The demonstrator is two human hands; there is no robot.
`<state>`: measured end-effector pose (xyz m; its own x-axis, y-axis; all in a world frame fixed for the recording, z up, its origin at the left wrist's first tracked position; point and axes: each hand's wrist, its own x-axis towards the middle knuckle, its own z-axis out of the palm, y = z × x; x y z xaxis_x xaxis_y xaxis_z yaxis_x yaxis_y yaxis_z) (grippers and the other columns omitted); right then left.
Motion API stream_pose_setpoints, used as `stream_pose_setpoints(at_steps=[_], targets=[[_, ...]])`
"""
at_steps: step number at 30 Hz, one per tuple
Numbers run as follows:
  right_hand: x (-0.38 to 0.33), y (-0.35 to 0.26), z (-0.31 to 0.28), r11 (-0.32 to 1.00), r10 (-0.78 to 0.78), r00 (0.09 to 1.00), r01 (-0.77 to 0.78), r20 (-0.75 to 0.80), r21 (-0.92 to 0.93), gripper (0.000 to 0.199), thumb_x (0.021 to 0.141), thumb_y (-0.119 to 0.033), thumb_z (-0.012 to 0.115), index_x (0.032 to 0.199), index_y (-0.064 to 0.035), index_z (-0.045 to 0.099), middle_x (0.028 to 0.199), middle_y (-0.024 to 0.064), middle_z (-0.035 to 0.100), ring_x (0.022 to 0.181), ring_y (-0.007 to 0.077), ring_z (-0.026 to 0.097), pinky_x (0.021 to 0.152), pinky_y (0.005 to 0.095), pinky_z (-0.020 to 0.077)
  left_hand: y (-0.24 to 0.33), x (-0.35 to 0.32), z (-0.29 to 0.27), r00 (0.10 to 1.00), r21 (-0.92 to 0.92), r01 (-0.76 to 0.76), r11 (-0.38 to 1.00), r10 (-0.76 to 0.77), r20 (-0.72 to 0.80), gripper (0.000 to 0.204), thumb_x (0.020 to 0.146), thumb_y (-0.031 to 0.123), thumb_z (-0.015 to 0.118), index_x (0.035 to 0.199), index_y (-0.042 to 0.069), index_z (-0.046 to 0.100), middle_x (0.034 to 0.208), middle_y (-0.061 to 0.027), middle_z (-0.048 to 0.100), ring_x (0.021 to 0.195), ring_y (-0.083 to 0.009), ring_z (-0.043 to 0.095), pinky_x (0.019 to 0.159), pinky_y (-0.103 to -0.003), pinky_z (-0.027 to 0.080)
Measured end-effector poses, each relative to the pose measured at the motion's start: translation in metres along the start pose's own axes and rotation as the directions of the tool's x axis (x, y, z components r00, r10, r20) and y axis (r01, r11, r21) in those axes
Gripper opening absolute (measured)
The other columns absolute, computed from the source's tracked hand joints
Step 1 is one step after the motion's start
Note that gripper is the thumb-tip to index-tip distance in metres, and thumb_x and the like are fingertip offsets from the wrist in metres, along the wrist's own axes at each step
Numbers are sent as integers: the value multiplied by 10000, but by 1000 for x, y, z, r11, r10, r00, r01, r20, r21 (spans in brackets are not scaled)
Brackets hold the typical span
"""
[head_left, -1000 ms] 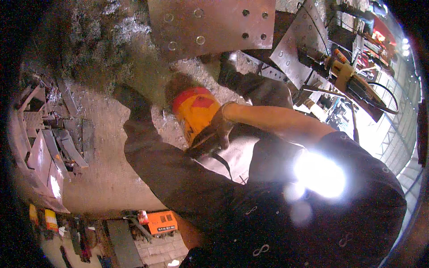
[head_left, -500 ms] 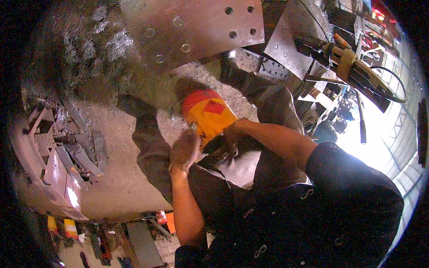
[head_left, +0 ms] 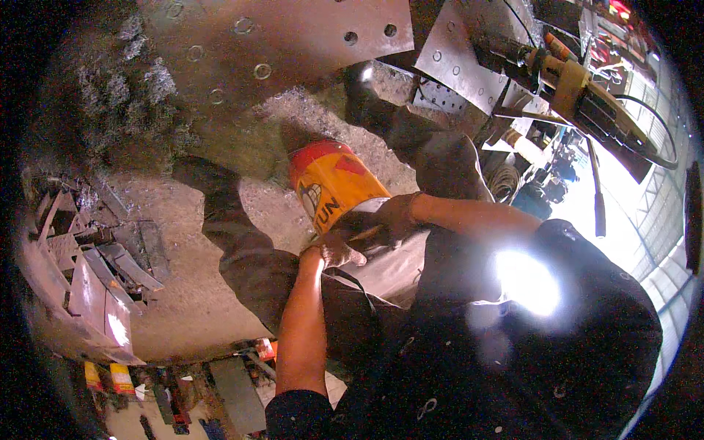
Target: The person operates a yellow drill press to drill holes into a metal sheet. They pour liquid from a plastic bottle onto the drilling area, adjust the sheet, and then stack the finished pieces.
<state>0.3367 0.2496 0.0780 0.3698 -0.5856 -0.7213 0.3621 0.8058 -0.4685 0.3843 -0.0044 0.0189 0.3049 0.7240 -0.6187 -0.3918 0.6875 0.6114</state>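
Between my legs is an orange-yellow bucket [head_left: 341, 187] with a red band at its far end and a cartoon face on its side. It is tilted, its near end toward my body. My gloved left hand [head_left: 339, 250] is closed at the bucket's near left edge, thumb pointing right. My gloved right hand [head_left: 397, 218] is closed on the near right edge, its fingers partly hidden. Grey-brown cloth [head_left: 400, 268] lies just below both hands, against my body.
A large metal plate with holes [head_left: 293, 44] spans the top. A power drill [head_left: 568, 88] with a cable is at the upper right. Metal offcuts [head_left: 103, 271] are piled at the left. More containers [head_left: 121, 378] stand at the lower left.
My left hand has slid from the bucket's side down to its near edge, uncovering the cartoon face. My right hand has shifted slightly right. A bright light spot now shows on my shirt.
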Motion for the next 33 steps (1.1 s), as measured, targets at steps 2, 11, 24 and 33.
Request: stream_pose_setpoints(at_steps=[2,11,24,33], targets=[[-6,-10,-2,993,-116,992,115,-46,-27,631,669,-305,887,1262,-145,742,1066,130,794,953,343,742,881,470,572,-9,0,11,998,-50,-37,998,35,-47,960,726,576,896,1503,82,620,1472,-213,659,1413,-384,585,1198,-429,460],[36,-7,27,998,-5,992,-3,123,60,839,724,-302,837,1510,-221,556,1266,117,733,1133,343,702,966,443,556,12,-13,15,982,-36,102,994,-95,164,826,790,555,853,1452,96,673,1496,-176,653,1405,-358,597,1175,-427,469],[55,-1,76,974,-127,992,129,-20,188,933,802,-278,754,1656,-272,377,1512,68,623,1293,314,635,1063,424,520,1,-15,25,966,-18,139,990,-132,221,810,796,557,847,1440,94,680,1472,-160,675,1377,-339,618,1155,-420,480],[12,-50,15,982,181,974,-172,133,-79,648,829,-257,708,1470,-208,632,1321,80,747,1172,309,716,959,449,580,-7,-3,18,959,22,124,992,-125,255,799,801,557,844,1432,93,685,1455,-149,690,1358,-325,633,1142,-415,488]])
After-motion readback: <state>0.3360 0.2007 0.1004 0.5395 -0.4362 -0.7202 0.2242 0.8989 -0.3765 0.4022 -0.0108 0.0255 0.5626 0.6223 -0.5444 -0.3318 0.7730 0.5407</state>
